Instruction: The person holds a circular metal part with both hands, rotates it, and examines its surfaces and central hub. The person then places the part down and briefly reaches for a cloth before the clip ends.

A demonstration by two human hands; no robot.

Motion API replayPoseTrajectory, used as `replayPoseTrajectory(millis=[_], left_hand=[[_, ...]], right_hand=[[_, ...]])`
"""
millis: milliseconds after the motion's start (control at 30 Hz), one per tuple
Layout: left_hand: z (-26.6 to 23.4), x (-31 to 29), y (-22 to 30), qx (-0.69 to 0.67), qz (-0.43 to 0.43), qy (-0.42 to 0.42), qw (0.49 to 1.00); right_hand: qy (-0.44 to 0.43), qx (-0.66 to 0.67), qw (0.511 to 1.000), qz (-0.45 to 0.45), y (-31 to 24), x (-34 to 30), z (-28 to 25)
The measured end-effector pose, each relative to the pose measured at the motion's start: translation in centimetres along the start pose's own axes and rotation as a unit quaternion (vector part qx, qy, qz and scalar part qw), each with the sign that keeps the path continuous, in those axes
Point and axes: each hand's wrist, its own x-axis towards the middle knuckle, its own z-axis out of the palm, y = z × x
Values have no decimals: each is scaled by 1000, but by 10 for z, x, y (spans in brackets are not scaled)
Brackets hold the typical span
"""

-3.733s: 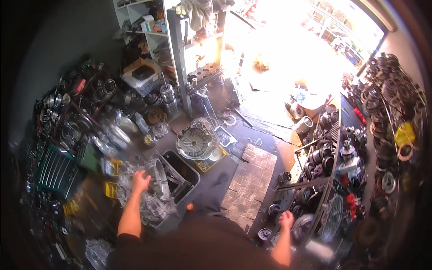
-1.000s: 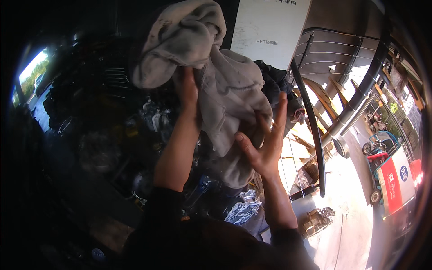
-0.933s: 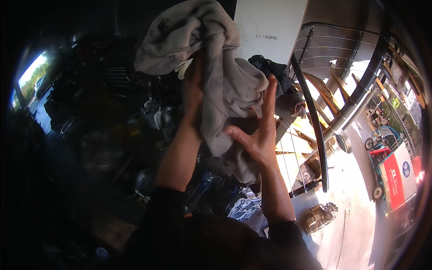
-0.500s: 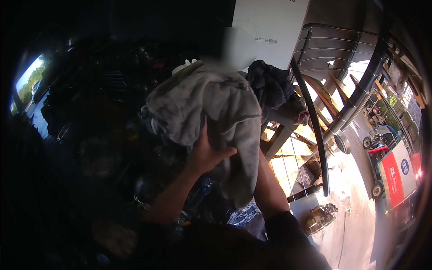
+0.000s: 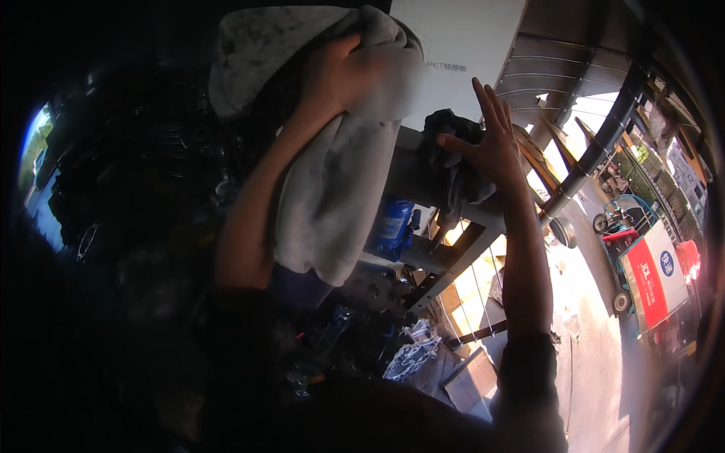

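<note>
A stained light grey garment [image 5: 332, 204] hangs from my raised left hand [image 5: 321, 83], with one long sleeve-like part reaching down to a dark blue end. The fingers of this hand are closed on the cloth near its upper part, partly covered by a round blur. My right hand [image 5: 495, 151] is held up to the right, open, its fingers spread and nothing in them. Its thumb is in front of a crumpled dark cloth [image 5: 442, 155] on the rack; I cannot tell whether they touch.
Behind the hands stands a white panel [image 5: 464, 38]. A blue canister-like object [image 5: 393, 230] sits under the dark cloth beside the metal rack frame [image 5: 457, 264]. At right, a cart with a red and white box [image 5: 649, 279] stands outside. The left side is dark, heaped with indistinct things.
My left hand has lifted the garment up and to the left, and its long part now hangs down. My right hand has let go and moved up to the right, fingers spread.
</note>
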Motion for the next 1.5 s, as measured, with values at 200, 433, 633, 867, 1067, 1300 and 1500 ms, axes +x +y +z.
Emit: replayPoseTrajectory(millis=[200, 433, 633, 867, 1067, 1300, 1500], left_hand=[[104, -7, -53, 239, -141, -278, 920], [114, -19, -83, 241, -74, -212, 944], [103, -49, 16, 484, 260, -3, 836], [70, -160, 157, 340, 418, -89, 838], [39, -267, 232, -177, 45, -255, 950], [142, -374, 274, -542, -331, -107, 765], [119, -345, 247, -532, -330, -282, 727]], right_hand=[[-322, 21, 937, 134, 70, 2, 78], [58, 327, 934, 130, 46, 24, 6], [105, 439, 888, 92, -58, 19, -108], [50, 76, 984, -154, -115, -128, -90], [134, 268, 916, 266, -60, -199, -186], [24, 373, 923, 97, -127, -348, -170], [-229, 559, 754, 258, -167, -368, -238]])
